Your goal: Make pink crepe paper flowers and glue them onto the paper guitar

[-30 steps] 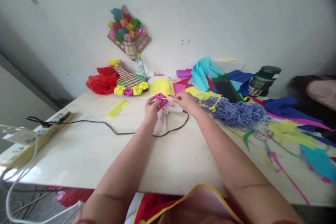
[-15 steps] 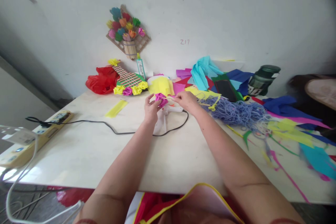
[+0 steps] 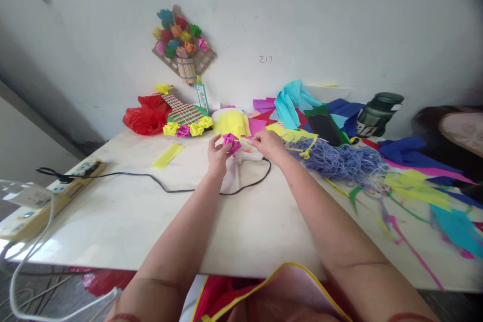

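Note:
A magenta crepe paper flower [image 3: 231, 144] is pinched in the fingers of my left hand [image 3: 218, 156] above the middle of the table. From its right side a thin pale stick [image 3: 246, 140] runs to my right hand [image 3: 268, 144], whose fingers are closed on the stick's other end. Below both hands lies a white glue gun [image 3: 247, 156], partly hidden by my left hand and wrist. Its black cord [image 3: 181, 191] loops across the tabletop.
A cream power strip [image 3: 71, 186] is at the left. Behind stand a green fan-shaped craft with paper flowers [image 3: 184, 113] and red plastic [image 3: 145, 116]. Tangled bluish yarn [image 3: 339, 161], paper scraps [image 3: 415, 188] and a dark green jar [image 3: 379, 115] occupy the right. A yellow strip [image 3: 167, 156] lies left of my hands.

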A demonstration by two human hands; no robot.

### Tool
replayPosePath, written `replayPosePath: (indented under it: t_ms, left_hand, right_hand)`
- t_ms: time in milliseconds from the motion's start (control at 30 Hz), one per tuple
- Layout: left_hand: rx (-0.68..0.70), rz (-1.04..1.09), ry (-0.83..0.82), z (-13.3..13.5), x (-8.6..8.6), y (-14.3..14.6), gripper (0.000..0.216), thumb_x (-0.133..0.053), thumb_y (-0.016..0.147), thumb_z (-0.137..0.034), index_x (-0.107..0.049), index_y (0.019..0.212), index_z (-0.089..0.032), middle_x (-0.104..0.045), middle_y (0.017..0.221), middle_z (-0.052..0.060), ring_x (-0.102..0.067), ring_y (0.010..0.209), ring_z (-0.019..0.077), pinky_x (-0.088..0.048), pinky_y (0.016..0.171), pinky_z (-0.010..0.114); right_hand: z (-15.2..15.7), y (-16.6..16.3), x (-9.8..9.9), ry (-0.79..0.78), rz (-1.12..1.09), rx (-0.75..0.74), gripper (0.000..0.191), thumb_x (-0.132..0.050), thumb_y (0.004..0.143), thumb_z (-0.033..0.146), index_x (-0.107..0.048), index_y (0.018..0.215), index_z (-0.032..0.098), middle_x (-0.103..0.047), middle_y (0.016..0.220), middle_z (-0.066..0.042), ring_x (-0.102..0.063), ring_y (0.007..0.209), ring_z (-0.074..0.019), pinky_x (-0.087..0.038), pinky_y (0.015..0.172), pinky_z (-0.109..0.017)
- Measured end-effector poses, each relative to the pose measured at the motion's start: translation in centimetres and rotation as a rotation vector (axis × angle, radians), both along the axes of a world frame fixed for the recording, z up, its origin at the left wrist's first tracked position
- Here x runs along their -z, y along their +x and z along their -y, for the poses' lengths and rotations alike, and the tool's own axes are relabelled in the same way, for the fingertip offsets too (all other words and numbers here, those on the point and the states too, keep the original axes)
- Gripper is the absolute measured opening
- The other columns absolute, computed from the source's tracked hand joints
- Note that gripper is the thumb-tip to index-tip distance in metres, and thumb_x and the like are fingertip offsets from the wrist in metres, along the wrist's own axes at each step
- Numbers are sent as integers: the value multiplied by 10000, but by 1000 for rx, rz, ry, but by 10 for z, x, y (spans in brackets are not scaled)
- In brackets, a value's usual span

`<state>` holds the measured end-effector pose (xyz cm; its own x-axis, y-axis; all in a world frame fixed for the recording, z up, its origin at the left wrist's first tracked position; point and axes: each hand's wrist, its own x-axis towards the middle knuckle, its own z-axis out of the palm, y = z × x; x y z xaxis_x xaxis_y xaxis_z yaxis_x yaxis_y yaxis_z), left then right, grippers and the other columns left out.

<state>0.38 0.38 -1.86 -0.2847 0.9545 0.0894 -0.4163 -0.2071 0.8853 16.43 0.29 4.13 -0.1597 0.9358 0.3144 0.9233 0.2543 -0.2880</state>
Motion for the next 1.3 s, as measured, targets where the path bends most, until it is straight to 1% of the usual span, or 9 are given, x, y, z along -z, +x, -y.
replayPosePath:
  t_ms: [200,600,833,1067,1300]
  left_hand:
    - [-29,-19,-29,3,-3,2,561,-686,584,-146,-459,1096,-174,-630,779,42,-649,682,177,-514,690,351]
    - [-22,-37,-38,4,-3,2,566,-695,580,-174,-450,1090,-183,-615,774,30,-642,681,169,-513,674,335]
    - [-18,-58,-42,4,-3,2,563,-689,584,-179,-448,1093,-181,-616,768,32,-638,674,174,-510,634,321]
    - [-19,-75,-37,4,-3,3,586,-704,577,-205,-447,1102,-179,-617,785,40,-639,683,179,-505,658,334]
    - [-32,-74,-37,5,-4,4,568,-696,575,-173,-461,1092,-175,-620,765,31,-638,677,177,-510,655,332]
  right_hand:
    - [1,0,-1,-3,12,-9,280,-521,816,408,-717,822,208,-702,834,-54,-599,777,-169,-335,594,-249]
    - [0,-1,2,-6,23,1,296,-512,812,418,-720,835,210,-707,842,-61,-610,786,-180,-337,592,-255]
    - [1,-2,1,-15,32,4,306,-505,818,418,-718,860,203,-708,869,-73,-616,799,-185,-352,606,-257]
    - [-1,-1,3,-3,35,-4,285,-517,813,414,-717,843,214,-707,879,-64,-616,815,-185,-359,616,-254]
    - [0,-1,3,15,40,-5,280,-519,802,405,-716,822,208,-707,849,-70,-614,789,-188,-343,600,-254]
